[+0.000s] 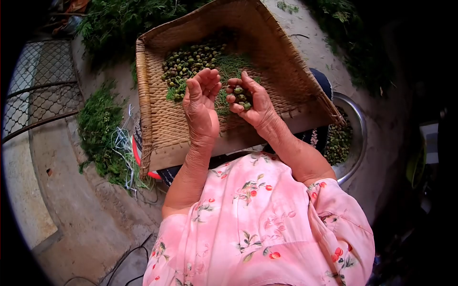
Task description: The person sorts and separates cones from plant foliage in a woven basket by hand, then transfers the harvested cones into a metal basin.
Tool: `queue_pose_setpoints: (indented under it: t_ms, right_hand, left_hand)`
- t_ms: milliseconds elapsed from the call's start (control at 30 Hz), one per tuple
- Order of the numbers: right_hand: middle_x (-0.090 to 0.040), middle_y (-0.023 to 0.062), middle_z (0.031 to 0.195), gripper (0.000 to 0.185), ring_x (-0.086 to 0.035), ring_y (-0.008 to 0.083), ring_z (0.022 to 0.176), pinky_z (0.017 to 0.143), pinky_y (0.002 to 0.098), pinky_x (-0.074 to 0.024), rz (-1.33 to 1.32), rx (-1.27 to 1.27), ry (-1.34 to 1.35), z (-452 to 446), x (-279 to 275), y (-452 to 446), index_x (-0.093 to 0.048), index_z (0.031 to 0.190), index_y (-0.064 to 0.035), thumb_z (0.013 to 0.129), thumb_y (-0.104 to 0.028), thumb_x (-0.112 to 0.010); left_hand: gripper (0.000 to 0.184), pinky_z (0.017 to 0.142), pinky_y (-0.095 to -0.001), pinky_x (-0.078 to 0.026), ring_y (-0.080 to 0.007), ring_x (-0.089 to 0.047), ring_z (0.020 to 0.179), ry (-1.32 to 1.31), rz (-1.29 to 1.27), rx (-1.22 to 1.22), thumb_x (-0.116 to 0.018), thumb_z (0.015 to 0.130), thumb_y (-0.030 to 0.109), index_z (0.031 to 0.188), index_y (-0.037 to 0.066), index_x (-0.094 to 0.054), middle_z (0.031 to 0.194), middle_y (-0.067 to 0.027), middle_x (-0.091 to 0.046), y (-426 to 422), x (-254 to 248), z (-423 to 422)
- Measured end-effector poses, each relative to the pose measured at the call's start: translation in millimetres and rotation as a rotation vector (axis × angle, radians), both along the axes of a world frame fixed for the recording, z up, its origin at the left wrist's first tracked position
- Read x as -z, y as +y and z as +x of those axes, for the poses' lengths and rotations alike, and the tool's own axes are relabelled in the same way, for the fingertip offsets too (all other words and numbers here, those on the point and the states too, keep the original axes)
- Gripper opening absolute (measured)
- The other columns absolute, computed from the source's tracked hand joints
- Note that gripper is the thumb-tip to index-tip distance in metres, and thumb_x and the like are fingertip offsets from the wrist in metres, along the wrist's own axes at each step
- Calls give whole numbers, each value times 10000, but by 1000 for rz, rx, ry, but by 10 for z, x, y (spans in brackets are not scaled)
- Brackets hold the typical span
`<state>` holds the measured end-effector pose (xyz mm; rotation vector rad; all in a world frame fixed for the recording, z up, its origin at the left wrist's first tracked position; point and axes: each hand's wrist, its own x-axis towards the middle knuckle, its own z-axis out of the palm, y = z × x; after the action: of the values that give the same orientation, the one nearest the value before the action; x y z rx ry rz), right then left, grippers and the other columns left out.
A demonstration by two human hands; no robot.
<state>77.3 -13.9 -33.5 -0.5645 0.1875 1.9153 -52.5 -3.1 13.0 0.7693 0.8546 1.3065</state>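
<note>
My right hand (260, 106) is cupped around several small green seed cones (242, 97), its thumb pointing up. Facing it, my left hand (202, 107) is held up with the palm turned inward. Its fingers are slightly curved, apart from the thumb, and nothing shows in them. Both hands are over a woven basket tray (164, 126), which rests on my lap. A pile of green and brownish cones (193, 57) lies in the tray beyond my left hand. Feathery green conifer sprigs (233, 64) are in the tray behind and between my hands.
To the right, a metal basin (361, 128) holds many green cones (339, 145). Cut conifer branches lie on the ground at left (101, 121), at the back (119, 24) and at right (355, 40). White plastic strips (128, 148) are left of the tray.
</note>
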Motion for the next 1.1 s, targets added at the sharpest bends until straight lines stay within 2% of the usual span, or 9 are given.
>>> queue_pose_setpoints:
  t_ms: [200, 433, 600, 667, 700, 767, 800, 933, 1100]
  right_hand:
    - [-572, 98, 808, 187, -522, 157, 579, 393, 215, -368, 220, 38, -5, 271, -411, -151, -585, 955, -20, 902, -195, -545]
    - [-560, 107, 846, 234, -513, 145, 613, 423, 209, -379, 537, 482, -296, 1465, -851, -830, -589, 983, -3, 917, -220, -530]
    - [-555, 108, 851, 295, -528, 179, 645, 468, 234, -437, 291, 711, -398, 2544, 30, -1519, -588, 972, -2, 937, -283, -506]
    - [-533, 149, 1006, 413, -567, 266, 848, 684, 369, -537, -236, 925, -631, 2780, 436, -1784, -520, 1109, 10, 926, -360, -512]
    - [-533, 149, 1006, 413, -567, 266, 848, 684, 369, -537, -237, 928, -633, 2854, 585, -1858, -520, 1109, 10, 926, -360, -512]
    - [-400, 197, 1265, 616, -445, 372, 1141, 933, 549, -423, -465, 1093, -569, 2959, 842, -2034, -358, 1296, 2, 896, -431, -534]
    - [-217, 198, 1405, 783, -245, 418, 1292, 1016, 615, -287, -349, 1052, -623, 2954, 881, -2112, -180, 1388, -5, 872, -456, -561]
    - [-231, 196, 1397, 783, -192, 419, 1322, 1016, 610, -294, -473, 1084, -633, 2986, 916, -2135, -177, 1389, 8, 877, -444, -560]
    - [-333, 184, 1299, 579, -351, 396, 1211, 994, 570, -361, -322, 1177, -791, 2938, 733, -1898, -385, 1226, 19, 861, -365, -618]
  left_hand:
    - [439, 861, -318, -455, -176, -584, 921, 117, -147, -127, -536, 900, 431, 1065, 26, -576, 997, -78, -622, 95, 251, -256]
    - [360, 832, -293, -468, -163, -587, 914, 222, -159, -185, -572, 904, 339, 1070, 20, -580, 997, -68, -627, 159, 437, -468]
    - [306, 838, -296, -458, -161, -583, 925, 277, -160, -277, -567, 912, 294, 1065, 30, -584, 1007, -60, -627, 229, 493, -630]
    - [292, 835, -300, -459, -163, -585, 929, 318, -160, -301, -553, 921, 278, 1068, 29, -584, 1017, -63, -626, 246, 499, -694]
    - [290, 838, -301, -462, -166, -588, 932, 326, -151, -318, -553, 921, 272, 1071, 25, -582, 1021, -64, -627, 271, 545, -754]
    - [288, 837, -296, -467, -164, -591, 929, 356, -133, -347, -559, 918, 263, 1071, 20, -581, 1018, -66, -628, 288, 543, -786]
    - [288, 837, -296, -467, -164, -591, 929, 357, -135, -343, -559, 918, 263, 1071, 20, -581, 1018, -66, -628, 300, 553, -802]
    - [287, 822, -280, -474, -156, -592, 918, 394, -120, -378, -570, 913, 260, 1063, 16, -582, 1011, -67, -629, 352, 580, -872]
    - [280, 794, -273, -481, -147, -587, 911, 480, -95, -415, -565, 917, 251, 1055, 8, -585, 999, -59, -626, 389, 611, -977]
